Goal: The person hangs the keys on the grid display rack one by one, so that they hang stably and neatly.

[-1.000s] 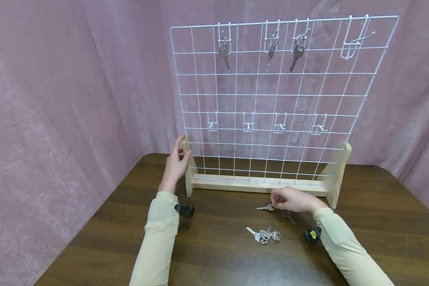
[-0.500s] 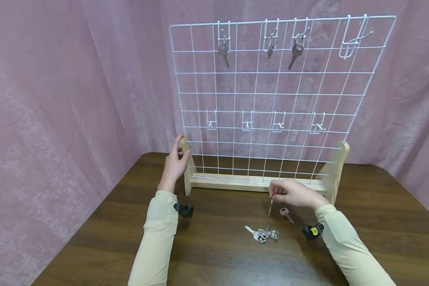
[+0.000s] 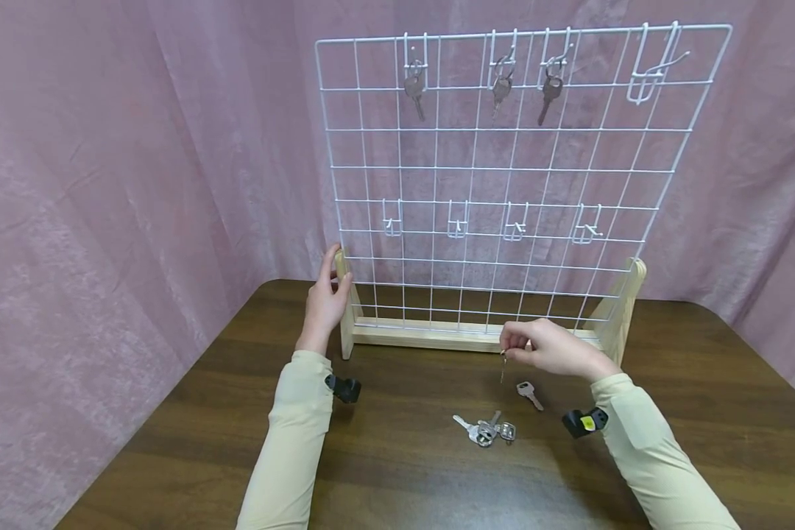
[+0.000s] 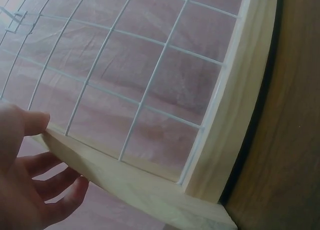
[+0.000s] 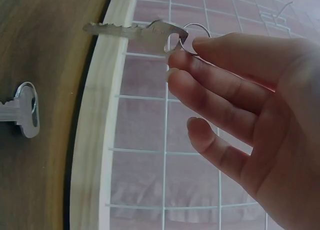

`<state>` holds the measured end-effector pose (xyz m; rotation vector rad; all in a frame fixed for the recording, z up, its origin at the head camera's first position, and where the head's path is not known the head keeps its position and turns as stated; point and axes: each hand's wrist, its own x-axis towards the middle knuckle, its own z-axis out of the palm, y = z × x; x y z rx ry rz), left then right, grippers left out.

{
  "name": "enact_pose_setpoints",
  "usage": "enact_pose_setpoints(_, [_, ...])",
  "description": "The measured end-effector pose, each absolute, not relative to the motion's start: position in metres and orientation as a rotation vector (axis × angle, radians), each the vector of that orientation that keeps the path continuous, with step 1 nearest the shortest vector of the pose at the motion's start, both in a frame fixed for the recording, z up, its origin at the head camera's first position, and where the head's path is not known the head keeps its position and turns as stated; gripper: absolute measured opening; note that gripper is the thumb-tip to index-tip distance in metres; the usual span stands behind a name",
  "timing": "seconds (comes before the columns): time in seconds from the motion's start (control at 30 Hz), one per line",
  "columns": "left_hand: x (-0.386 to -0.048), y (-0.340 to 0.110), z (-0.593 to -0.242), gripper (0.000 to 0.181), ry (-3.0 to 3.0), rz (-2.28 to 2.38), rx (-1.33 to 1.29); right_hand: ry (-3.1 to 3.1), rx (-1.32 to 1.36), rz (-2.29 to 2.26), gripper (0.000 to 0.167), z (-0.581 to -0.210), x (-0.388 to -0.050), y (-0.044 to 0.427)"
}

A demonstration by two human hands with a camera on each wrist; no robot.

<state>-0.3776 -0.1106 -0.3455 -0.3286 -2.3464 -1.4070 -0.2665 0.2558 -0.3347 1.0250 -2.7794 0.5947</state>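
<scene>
The right hand (image 3: 553,349) pinches the ring of a key (image 3: 503,366), which hangs above the tabletop in front of the rack's base bar. In the right wrist view thumb and fingertips hold that ring, and the toothed key (image 5: 135,31) dangles from it. The left hand (image 3: 324,300) grips the wooden left post (image 3: 346,309) of the white wire grid rack (image 3: 475,169); in the left wrist view its thumb and fingers lie around the wood's edge (image 4: 107,177). One key (image 3: 530,394) lies below the right hand, and several keys (image 3: 485,433) lie together nearer the front.
Three keys hang on the upper hooks, the leftmost key (image 3: 414,87) among them; the far-right upper hook (image 3: 648,79) holds nothing. Several lower hooks (image 3: 458,227) are bare. The brown table (image 3: 397,456) lies under everything, with a pink curtain (image 3: 139,147) behind.
The right hand has picked up one key from the table and raised it, so that it hangs by its ring. The left hand has kept its grip on the post.
</scene>
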Motion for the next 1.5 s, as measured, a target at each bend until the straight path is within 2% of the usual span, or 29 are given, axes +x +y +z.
enact_pose_setpoints(0.5, [-0.381,-0.113,-0.344,0.057,-2.372,-1.399,-0.328,-2.742,1.011,0.539,0.014,-0.330,-0.266,0.258])
enact_pose_setpoints(0.93, [-0.381,-0.114,-0.343,0.057,-2.400,-1.403,-0.334,-2.725,0.995,0.543,0.011,-0.325,-0.264,0.257])
enact_pose_setpoints(1.17, [-0.382,-0.113,-0.342,0.057,-2.400,-1.421,-0.342,-2.653,0.943,0.527,0.011,-0.306,-0.257,0.264])
enact_pose_setpoints(1.5, [-0.381,-0.113,-0.342,0.059,-2.393,-1.427,-0.338,-2.533,0.904,0.449,0.011,-0.259,-0.248,0.278])
